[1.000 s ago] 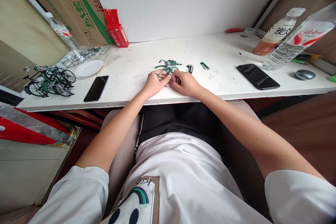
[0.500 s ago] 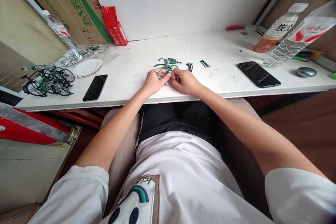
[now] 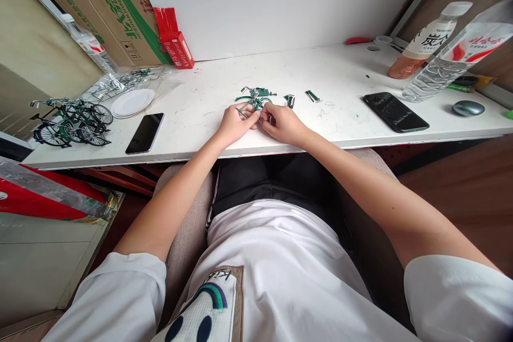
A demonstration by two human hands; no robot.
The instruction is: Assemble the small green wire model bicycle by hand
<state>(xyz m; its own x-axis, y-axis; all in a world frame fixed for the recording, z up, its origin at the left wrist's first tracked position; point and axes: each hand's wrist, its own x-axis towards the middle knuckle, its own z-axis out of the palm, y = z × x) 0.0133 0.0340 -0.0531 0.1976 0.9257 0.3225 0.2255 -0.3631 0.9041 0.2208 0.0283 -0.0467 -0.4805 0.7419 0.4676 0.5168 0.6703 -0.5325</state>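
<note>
Near the table's front edge, my left hand [image 3: 239, 123] is closed around a green miniature bicycle frame [image 3: 244, 111], gripping it between thumb and fingers. Pressed up close on its right, my right hand [image 3: 282, 124] is pinched at the wheel end of the same model; any small part between its fingertips is hidden. A spoked wheel [image 3: 265, 102] shows just above the fingers. Loose green parts [image 3: 262, 92] lie right behind the hands. To the right are a small black and silver piece [image 3: 290, 100] and some thin green strips [image 3: 312, 96].
Finished-looking miniature bicycles [image 3: 72, 123] stand at the left, beside white plates [image 3: 133, 103] and a phone [image 3: 145, 133]. A black phone [image 3: 395, 112], a mouse [image 3: 468, 108] and two bottles [image 3: 430, 40] are at the right. A red box [image 3: 177, 48] stands at the back.
Both hands keep practically the same hold on the model. The view has shifted very slightly; nothing on the table has visibly moved.
</note>
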